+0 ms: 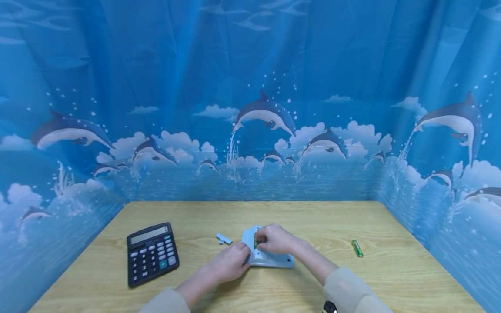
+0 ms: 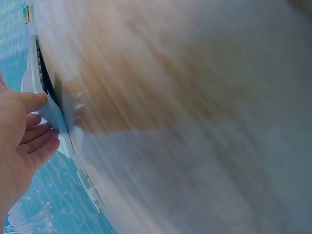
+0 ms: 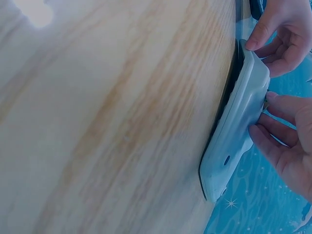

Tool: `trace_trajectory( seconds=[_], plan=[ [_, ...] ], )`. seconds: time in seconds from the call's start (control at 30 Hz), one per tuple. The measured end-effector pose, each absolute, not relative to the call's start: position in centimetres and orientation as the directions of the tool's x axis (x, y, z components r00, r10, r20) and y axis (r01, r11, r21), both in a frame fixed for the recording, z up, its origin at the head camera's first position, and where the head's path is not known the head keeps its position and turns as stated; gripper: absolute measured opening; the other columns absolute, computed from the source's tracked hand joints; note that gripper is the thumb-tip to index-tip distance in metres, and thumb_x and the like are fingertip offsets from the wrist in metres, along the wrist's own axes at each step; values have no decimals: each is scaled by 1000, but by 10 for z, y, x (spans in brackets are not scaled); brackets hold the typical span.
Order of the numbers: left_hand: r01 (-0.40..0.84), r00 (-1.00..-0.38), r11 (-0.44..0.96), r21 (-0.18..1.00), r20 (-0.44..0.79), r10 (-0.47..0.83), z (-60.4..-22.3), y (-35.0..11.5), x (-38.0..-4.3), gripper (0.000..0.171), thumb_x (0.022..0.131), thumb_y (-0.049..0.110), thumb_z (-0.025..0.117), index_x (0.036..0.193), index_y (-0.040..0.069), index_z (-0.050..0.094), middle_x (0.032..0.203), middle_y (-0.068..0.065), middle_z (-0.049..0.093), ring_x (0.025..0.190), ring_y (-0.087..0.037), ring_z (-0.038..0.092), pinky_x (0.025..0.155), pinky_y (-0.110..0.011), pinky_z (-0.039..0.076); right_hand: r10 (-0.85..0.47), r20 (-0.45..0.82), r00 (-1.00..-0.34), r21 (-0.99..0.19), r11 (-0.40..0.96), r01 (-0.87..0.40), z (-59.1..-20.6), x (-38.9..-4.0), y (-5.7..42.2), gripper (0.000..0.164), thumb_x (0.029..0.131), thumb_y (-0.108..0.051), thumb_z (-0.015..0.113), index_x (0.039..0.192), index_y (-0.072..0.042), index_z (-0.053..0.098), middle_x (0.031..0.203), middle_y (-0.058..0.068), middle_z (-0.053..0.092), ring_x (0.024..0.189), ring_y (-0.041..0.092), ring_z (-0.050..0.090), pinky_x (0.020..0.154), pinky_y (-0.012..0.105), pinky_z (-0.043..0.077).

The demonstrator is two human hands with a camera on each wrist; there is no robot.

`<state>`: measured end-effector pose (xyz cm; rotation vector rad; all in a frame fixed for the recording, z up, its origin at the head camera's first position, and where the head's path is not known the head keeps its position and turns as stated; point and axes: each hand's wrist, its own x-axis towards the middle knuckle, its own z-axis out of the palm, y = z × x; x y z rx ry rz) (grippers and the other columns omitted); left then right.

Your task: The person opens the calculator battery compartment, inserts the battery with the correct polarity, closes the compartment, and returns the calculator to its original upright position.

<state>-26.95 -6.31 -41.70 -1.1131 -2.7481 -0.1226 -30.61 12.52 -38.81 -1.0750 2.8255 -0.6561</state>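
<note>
A light blue calculator (image 1: 270, 259) lies face down on the table, its keys showing along the underside in the left wrist view. My left hand (image 1: 232, 262) grips its left end, thumb on one side and fingers on the other. Over the battery compartment, my right hand (image 1: 277, 239) pinches a green battery (image 1: 256, 244) between thumb and fingers. Most of that battery is hidden by the hand. In the right wrist view, the right fingertips (image 3: 256, 134) rest against the calculator's back. A small light blue battery cover (image 1: 224, 238) lies off to the left.
A second green battery (image 1: 357, 248) lies on the wooden table (image 1: 313, 215) to the right. At the left is a black desk calculator (image 1: 152, 254), face up. A blue dolphin-print curtain (image 1: 250, 65) encloses the table at the back and sides.
</note>
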Motion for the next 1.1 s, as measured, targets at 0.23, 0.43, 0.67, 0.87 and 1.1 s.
trace_trajectory(
  seconds=[0.23, 0.43, 0.67, 0.87, 1.1],
  plan=[
    [689, -716, 725, 18, 175, 676, -418, -62, -270, 27, 81, 22, 70, 101, 6, 63, 96, -5, 62, 89, -14, 59, 77, -24, 50, -667, 136, -732, -381, 647, -660, -390, -307, 125, 12, 81, -8, 69, 93, -6, 68, 71, -11, 55, 64, 1, 49, 57, 18, 44],
    [691, -714, 723, 5, 166, 680, -416, -62, -269, 25, 81, 22, 70, 100, 7, 63, 94, -4, 62, 89, -13, 59, 77, -23, 49, -647, 120, -753, -381, 670, -637, -390, -308, 123, 12, 80, -7, 70, 92, -9, 68, 71, -11, 56, 64, 2, 49, 58, 19, 43],
    [712, -690, 702, -2, 183, 701, -417, -63, -269, 23, 81, 21, 70, 98, 7, 63, 91, -3, 61, 87, -13, 59, 76, -23, 49, -621, 75, -781, -438, 683, -585, -387, -309, 122, 13, 80, -7, 70, 92, -9, 69, 73, -10, 57, 66, 3, 50, 60, 20, 44],
    [717, -682, 697, -9, 199, 704, -418, -63, -270, 22, 82, 21, 70, 97, 7, 63, 90, -3, 61, 86, -13, 59, 75, -23, 49, -579, 25, -815, -528, 685, -502, -384, -309, 120, 14, 77, -2, 70, 89, -8, 68, 73, -7, 59, 68, 7, 53, 62, 22, 46],
    [717, -681, 697, -9, 207, 703, -419, -63, -270, 22, 81, 21, 70, 97, 6, 63, 91, -4, 61, 86, -13, 59, 75, -23, 49, -619, 34, -785, -506, 666, -548, -381, -309, 120, 12, 78, 0, 69, 89, -6, 69, 73, -5, 61, 67, 5, 53, 61, 20, 46]
  ],
)
